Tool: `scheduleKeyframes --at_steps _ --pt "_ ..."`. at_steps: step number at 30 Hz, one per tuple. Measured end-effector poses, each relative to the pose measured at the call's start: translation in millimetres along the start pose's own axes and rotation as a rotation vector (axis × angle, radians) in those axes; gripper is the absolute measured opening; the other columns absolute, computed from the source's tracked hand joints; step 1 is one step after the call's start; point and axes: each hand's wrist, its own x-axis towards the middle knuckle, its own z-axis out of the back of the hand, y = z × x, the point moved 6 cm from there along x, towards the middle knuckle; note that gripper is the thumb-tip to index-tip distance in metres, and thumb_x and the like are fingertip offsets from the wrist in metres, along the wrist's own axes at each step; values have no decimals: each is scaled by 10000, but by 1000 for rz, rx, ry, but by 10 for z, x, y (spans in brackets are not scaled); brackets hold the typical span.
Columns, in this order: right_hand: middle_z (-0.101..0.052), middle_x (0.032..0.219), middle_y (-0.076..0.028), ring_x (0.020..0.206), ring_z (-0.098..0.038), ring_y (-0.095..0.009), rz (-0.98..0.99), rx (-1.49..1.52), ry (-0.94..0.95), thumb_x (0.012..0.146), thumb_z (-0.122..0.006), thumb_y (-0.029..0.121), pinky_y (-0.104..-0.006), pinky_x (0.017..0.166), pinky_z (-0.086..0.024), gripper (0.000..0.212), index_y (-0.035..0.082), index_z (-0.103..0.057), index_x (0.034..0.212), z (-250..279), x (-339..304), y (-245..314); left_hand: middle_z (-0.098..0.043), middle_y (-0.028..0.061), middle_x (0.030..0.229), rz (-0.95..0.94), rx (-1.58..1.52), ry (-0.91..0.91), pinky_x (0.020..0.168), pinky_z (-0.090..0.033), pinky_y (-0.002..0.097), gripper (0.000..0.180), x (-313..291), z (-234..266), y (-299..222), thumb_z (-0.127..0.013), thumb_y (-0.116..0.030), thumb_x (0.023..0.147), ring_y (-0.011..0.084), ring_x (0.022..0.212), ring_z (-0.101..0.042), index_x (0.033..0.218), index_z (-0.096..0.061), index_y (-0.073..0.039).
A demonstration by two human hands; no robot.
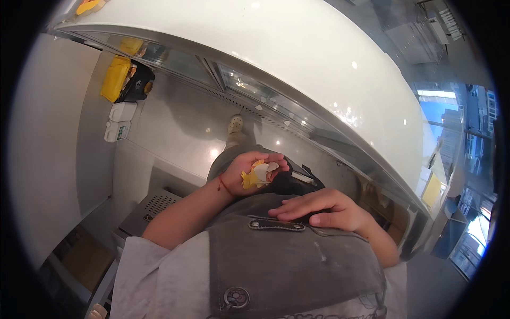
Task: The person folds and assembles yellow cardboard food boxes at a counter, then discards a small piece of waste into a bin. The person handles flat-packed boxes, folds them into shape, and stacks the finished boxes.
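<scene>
My left hand (235, 173), palm up and fingers curled, holds several crumpled paper scraps (258, 174) in yellow and white, with a bit of red showing by the fingertips. A thin red cord circles that wrist. Flat against the front of my grey apron (292, 266) lies my right hand (334, 208), its fingers stretched out beside a dark strap (277, 225) with two studs. Nothing shows in the right hand, though its palm is hidden.
A long white counter (297, 42) with glass panels (255, 93) below runs across the far side. On the left, a yellow bin (115, 80) and white containers (120, 119) stand by the wall. A perforated metal box (154, 208) is beside my left forearm. Windows (451, 111) are at right.
</scene>
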Motion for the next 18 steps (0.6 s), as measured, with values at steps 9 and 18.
scheduleKeyframes --at_steps 9,18 --pt "-693 1017 -122 910 -657 -188 -99 72 -272 927 -558 11 -304 844 -505 183 -24 -674 1064 598 -5 -1405 -659 150 1012 -334 -156 -205 870 -559 359 246 -854 746 510 -476 -130 973 295 1030 -634 1071 -646 18" --pt "-701 845 -99 630 -675 -180 -515 -467 -1226 845 -704 221 -292 547 -516 376 -27 -647 1122 2953 166 -3810 -592 150 986 -476 -391 -280 843 -584 382 229 -1678 1312 793 -459 -142 982 298 1003 -598 954 -626 13"
